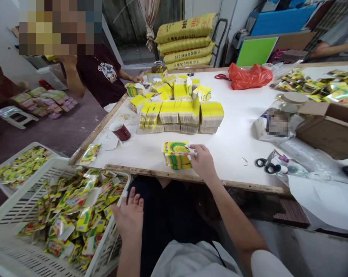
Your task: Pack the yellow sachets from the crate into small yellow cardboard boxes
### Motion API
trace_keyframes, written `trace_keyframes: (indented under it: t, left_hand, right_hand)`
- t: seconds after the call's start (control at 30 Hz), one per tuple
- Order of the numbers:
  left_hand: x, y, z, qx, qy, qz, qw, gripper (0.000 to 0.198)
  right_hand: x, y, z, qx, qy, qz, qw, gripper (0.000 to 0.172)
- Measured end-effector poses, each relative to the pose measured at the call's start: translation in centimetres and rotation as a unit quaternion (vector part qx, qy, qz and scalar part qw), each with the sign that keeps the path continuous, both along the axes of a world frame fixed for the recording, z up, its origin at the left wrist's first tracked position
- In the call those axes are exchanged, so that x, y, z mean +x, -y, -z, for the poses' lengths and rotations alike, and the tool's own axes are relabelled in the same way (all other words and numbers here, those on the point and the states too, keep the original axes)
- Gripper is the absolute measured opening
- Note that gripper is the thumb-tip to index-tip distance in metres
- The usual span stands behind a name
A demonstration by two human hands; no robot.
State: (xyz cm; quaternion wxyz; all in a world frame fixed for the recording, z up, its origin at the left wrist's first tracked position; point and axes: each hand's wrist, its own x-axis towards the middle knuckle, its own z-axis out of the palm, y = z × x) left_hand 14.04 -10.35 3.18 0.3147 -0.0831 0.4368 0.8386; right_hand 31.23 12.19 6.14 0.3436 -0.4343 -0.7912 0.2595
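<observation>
A small stack of folded yellow-green printed cartons (177,156) lies near the table's front edge. My right hand (203,161) is at its right end, fingers pinched on the top carton; white bits show at the fingertips. My left hand (130,212) is held palm up with fingers apart, empty, beside a white plastic crate (100,256). Inside the crate are many loose yellow-green packets (76,207). Further back on the table stand rows of bundled yellow cartons (184,113).
A maroon mug (121,131) and a loose packet (90,154) sit left on the table (237,115). Right are black-handled scissors (265,165), a cardboard box (327,127) and a red plastic bag (249,77). Another person (96,73) is across at the far left; yellow sacks (185,42) stand behind.
</observation>
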Motion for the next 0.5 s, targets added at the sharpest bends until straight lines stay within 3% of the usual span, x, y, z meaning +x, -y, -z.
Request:
trace_keyframes:
  t: [0.1,0.3,0.5]
  left_hand:
    - [1.1,-0.7,0.9,-0.02,0.052,0.054,0.997,0.047]
    - [2.5,-2.0,1.6,-0.083,0.077,0.122,0.986,0.027]
    - [2.6,-2.6,2.5,-0.107,0.046,0.168,0.979,0.035]
  right_hand:
    - [-1.2,-1.8,-0.2,-0.006,0.081,0.03,0.996,0.015]
    - [-1.7,-2.2,-0.4,-0.024,0.156,0.032,0.987,0.014]
    - [-1.8,-2.2,-0.9,-0.024,0.174,0.015,0.984,0.021]
